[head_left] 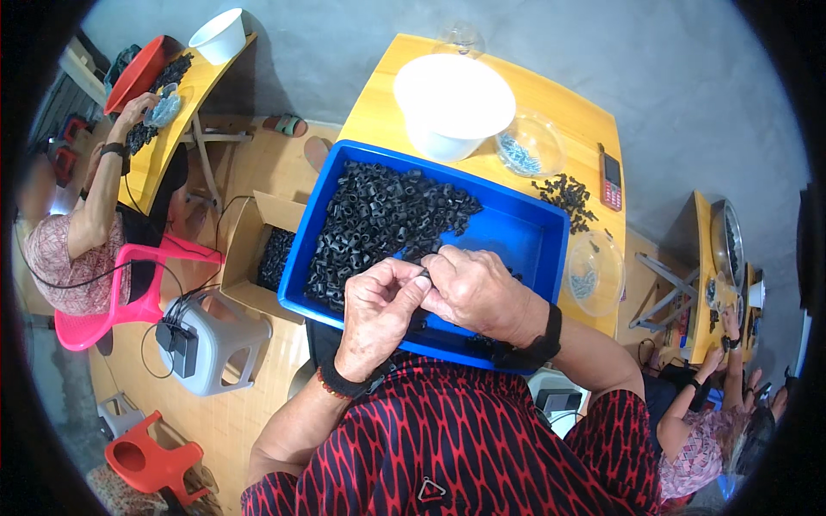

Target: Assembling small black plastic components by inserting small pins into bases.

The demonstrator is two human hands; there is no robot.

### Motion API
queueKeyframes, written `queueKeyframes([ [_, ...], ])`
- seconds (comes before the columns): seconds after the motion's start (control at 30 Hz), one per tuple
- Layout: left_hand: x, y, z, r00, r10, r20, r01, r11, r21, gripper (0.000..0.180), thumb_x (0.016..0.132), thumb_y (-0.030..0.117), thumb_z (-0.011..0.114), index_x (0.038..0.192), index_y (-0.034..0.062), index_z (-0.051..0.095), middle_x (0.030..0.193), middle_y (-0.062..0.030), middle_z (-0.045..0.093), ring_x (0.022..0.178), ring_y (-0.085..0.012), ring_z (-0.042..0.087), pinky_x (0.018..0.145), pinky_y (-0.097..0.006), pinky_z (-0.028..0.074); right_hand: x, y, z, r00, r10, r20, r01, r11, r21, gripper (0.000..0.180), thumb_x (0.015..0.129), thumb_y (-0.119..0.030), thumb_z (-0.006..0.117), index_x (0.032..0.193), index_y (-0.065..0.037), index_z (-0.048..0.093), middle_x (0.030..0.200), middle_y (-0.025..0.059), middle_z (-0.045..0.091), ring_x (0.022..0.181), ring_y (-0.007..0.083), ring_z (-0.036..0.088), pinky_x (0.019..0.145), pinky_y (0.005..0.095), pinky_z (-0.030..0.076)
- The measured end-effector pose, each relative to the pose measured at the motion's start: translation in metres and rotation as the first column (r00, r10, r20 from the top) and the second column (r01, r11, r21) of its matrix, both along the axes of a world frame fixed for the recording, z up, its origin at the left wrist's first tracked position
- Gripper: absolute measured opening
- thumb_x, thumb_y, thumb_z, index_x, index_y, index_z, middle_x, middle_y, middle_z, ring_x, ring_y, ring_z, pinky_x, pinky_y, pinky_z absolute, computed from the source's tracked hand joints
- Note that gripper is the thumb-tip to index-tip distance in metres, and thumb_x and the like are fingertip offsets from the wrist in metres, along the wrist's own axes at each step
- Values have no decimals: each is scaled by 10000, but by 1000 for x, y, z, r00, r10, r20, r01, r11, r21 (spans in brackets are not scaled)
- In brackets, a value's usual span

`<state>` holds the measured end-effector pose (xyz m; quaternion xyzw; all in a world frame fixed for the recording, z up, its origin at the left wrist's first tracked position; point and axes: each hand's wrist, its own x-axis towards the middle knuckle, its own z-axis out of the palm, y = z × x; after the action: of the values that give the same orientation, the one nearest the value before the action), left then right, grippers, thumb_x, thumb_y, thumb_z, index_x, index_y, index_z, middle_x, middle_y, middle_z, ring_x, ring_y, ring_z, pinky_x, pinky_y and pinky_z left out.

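Note:
My left hand and my right hand meet fingertip to fingertip over the near edge of a blue plastic tray. Between the fingers they pinch a small black plastic part, mostly hidden. The tray holds a heap of several small black ring-shaped parts, piled toward its left side. Both wrists wear black bands. The tray rests on a yellow table.
Behind the tray stand a white bowl and a clear bowl of small metal pieces. A loose pile of black parts, a red phone and another clear bowl lie right. A cardboard box, grey stool and other workers surround.

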<state>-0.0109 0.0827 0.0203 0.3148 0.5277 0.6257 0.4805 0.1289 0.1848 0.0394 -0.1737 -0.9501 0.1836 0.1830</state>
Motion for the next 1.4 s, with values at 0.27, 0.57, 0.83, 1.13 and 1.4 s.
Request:
queueKeyframes([
  [0.27, -5, 0, -6, 994, -39, -102, 38, 999, -12, 44, 907, 2, 691, 949, -10, 690, 841, -20, 683, 748, -61, 609, 672, -220, 502, -1, -3, 1, 999, 7, 35, -8, 999, 53, 237, 836, -204, 707, 873, -31, 549, 752, 132, 571, 663, 311, 654, 586, 415, 551],
  [0.57, -6, -7, -3, 995, 61, 76, -67, 995, 77, 62, 944, 62, 649, 980, 16, 626, 906, -103, 721, 785, -136, 671, 734, -282, 553, 17, 24, 17, 997, -70, -29, 56, 936, -348, 394, 824, -278, 763, 1021, 50, 667, 895, 208, 684, 814, 338, 694, 682, 424, 549],
  [0.83, -63, -34, 1, 771, 636, -4, -592, 720, 362, 75, 983, 84, 606, 1048, 45, 609, 1068, -116, 680, 884, -144, 630, 790, -288, 535, 55, 32, -1, 961, -93, 260, 114, 991, -67, 139, 820, -28, 636, 946, -4, 689, 847, 162, 642, 786, 370, 645, 700, 446, 534],
  [1.13, -144, -68, -62, 613, 758, 224, -785, 615, 70, 283, 964, 179, 664, 1176, 32, 549, 1030, -93, 660, 841, -144, 642, 721, -267, 532, 32, 29, -1, 951, -16, 308, 60, 989, -132, 178, 847, -24, 618, 1014, -1, 677, 894, 168, 605, 852, 363, 625, 722, 446, 523],
  [1.4, -153, -72, -82, 521, 823, 224, -822, 555, -128, 514, 917, 159, 714, 1334, 51, 434, 1228, -149, 604, 1043, -269, 624, 872, -415, 521, 10, 32, -12, 929, 62, 365, 7, 983, -185, 173, 858, -35, 630, 1026, -4, 655, 946, 153, 588, 894, 359, 619, 765, 442, 523],
])
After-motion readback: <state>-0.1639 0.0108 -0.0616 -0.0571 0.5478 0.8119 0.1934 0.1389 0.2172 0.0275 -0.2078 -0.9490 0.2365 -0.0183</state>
